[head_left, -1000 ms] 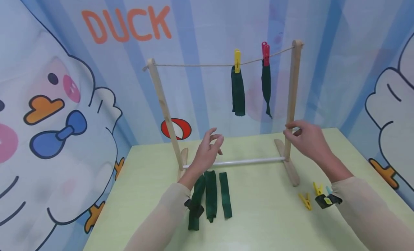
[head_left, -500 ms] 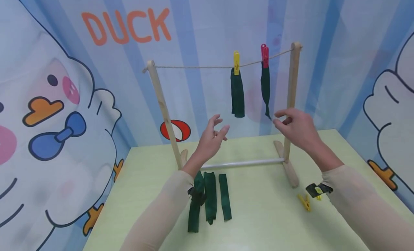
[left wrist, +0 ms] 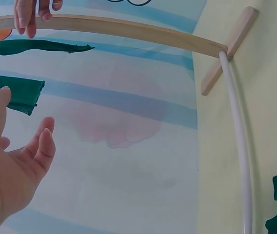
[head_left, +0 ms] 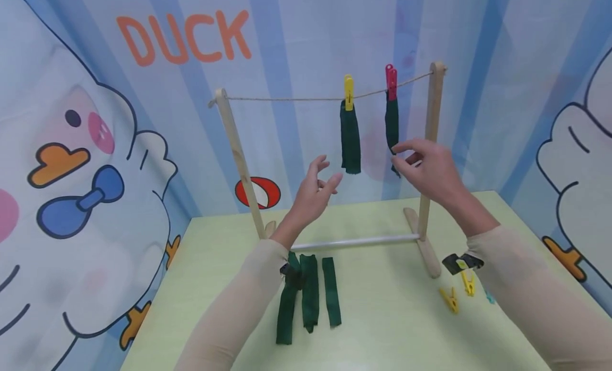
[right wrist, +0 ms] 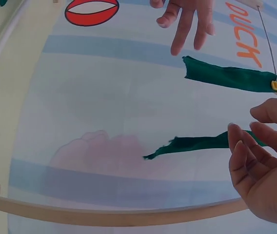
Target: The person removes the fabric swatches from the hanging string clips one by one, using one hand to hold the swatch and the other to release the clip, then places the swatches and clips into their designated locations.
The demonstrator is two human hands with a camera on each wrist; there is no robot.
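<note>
Two dark green cloth strips hang from a string. A yellow clothespin point(head_left: 349, 93) clips the left strip point(head_left: 351, 140), and a red clothespin point(head_left: 392, 83) clips the narrower right strip point(head_left: 392, 121). My right hand point(head_left: 432, 171) is raised in front of the right post, its loosely bent fingers overlapping the lower part of the narrow strip. Thumb and fingers stand apart in the right wrist view, with that strip passing behind them. Low to the left of the wider strip, my left hand point(head_left: 311, 193) hovers with relaxed fingers and holds nothing.
Wooden posts point(head_left: 432, 110) carry the string, joined low down by a white rod point(head_left: 358, 242). On the table, several green strips point(head_left: 309, 294) lie near my left forearm. Yellow clothespins point(head_left: 449, 300) and a light blue piece point(head_left: 490, 297) lie near my right forearm.
My right hand has moved up and left from beside the right post to the narrow hanging strip. My left hand has risen slightly and shifted right.
</note>
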